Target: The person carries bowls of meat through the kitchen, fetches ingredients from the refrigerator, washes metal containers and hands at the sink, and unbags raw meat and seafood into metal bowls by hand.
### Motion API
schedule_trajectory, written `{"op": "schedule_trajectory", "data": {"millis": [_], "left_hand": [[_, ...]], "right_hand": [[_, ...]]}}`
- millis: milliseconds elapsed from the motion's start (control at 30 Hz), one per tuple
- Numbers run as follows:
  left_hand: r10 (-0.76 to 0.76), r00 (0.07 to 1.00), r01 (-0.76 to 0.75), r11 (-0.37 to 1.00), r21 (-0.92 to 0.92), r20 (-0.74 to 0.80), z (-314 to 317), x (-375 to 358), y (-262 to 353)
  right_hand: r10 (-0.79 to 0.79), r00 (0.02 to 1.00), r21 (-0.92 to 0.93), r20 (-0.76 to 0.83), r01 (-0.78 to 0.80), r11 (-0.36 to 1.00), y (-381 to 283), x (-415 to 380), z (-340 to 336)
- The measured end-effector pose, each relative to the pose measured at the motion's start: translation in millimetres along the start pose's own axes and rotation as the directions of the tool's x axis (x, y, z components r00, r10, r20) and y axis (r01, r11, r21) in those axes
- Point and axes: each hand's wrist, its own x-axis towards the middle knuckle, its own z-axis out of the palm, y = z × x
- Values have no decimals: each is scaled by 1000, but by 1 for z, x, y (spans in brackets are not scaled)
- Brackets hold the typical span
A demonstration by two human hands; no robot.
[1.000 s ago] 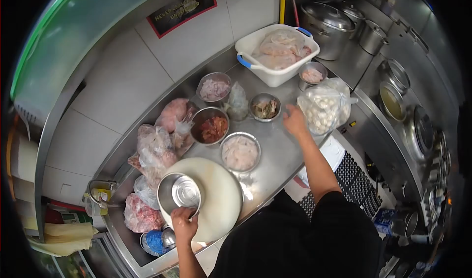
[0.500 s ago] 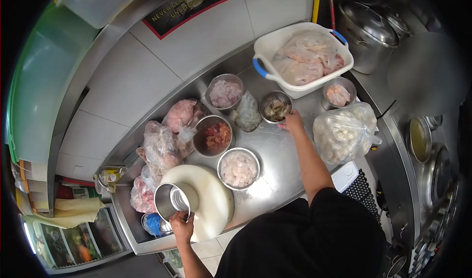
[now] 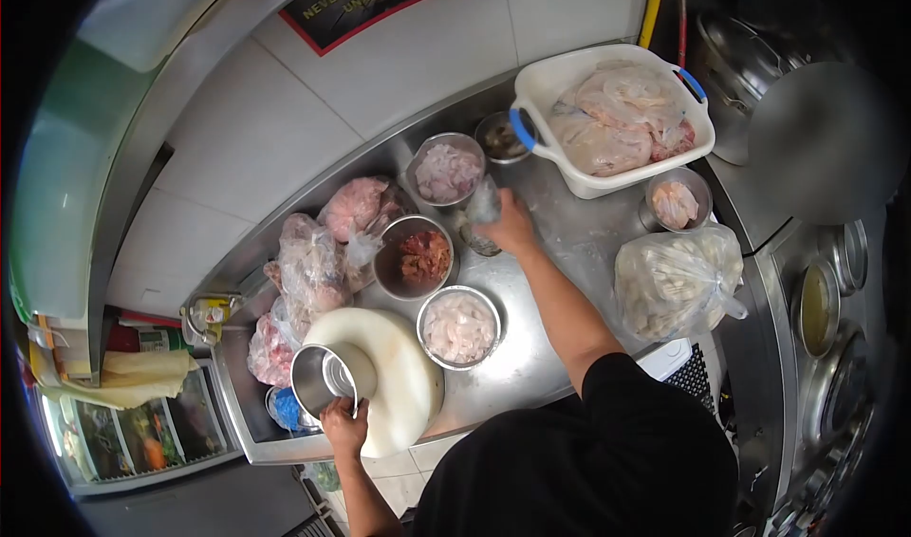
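Note:
My left hand (image 3: 343, 425) grips the near rim of an empty-looking metal pot (image 3: 321, 381), which is tilted over the round white cutting board (image 3: 408, 385). Farther right, my right hand (image 3: 510, 222) is closed on a clear plastic bag (image 3: 482, 216) with greyish contents, partly covered by the fingers. Beside that bag stand a bowl of pale pink meat (image 3: 449, 172) and a bowl of red meat (image 3: 422, 257). A bowl of whitish pieces (image 3: 459, 326) sits nearer me. The small bowl with dark contents (image 3: 503, 138) rests by the white tub's left handle.
A white tub (image 3: 590, 184) with bagged meat stands at the back right. Near it are a small bowl of meat (image 3: 676, 203) and a large bag of white pieces (image 3: 669, 286). Bagged meat (image 3: 313, 262) lines the left edge. Pots (image 3: 735, 63) stand at the far right.
The small dark-filled bowl has moved back beside the tub and my right hand has let go of it. That hand has shifted left and taken hold of the clear bag.

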Motion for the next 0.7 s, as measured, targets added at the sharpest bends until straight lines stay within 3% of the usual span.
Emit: {"op": "schedule_trajectory", "data": {"millis": [33,100,167,200,267,300,333,367,400,433,500,533,567,633,700], "left_hand": [[-5,1000,5,1000,6,-2,0,0,2],[2,999,-1,1000,28,-46,1,0,3],[-1,998,4,999,33,-68,1,-2,7],[4,997,0,999,51,-75,2,-2,7],[5,997,1,998,66,-82,4,0,7],[12,996,-6,998,68,-90,4,0,7],[18,995,-11,997,70,-100,3,0,7],[9,996,-2,997,83,-93,2,0,9],[-2,996,9,997,81,-91,2,-2,9],[6,995,3,997,81,-103,3,-2,9],[14,992,-4,997,81,-125,2,1,9],[15,993,-7,998,65,-118,1,2,10],[13,994,-8,999,49,-109,1,0,10],[7,995,0,998,64,-102,0,-1,11],[-1,995,9,997,78,-97,0,0,13]], "right_hand": [[-11,999,-54,-34,9,999,-2,-3,3],[103,993,222,-60,-88,971,39,19,20],[257,962,507,-96,-175,844,104,48,48],[255,963,502,-92,-176,847,109,44,39],[262,964,827,49,-186,531,100,27,16],[261,964,823,56,-192,534,93,19,10],[344,926,579,-154,-197,791,85,10,5],[330,867,257,-373,-245,935,74,-1,-2],[117,837,91,-534,-81,993,53,-21,-11],[113,841,87,-529,-79,993,39,-35,-19],[-207,930,-333,-305,99,938,19,-47,-26],[-317,932,-425,-175,219,878,17,-47,-24],[-320,932,-425,-170,224,877,15,-46,-22],[-228,971,-509,74,233,828,9,-38,-20],[-213,969,-550,122,245,799,2,-21,-26]]}}
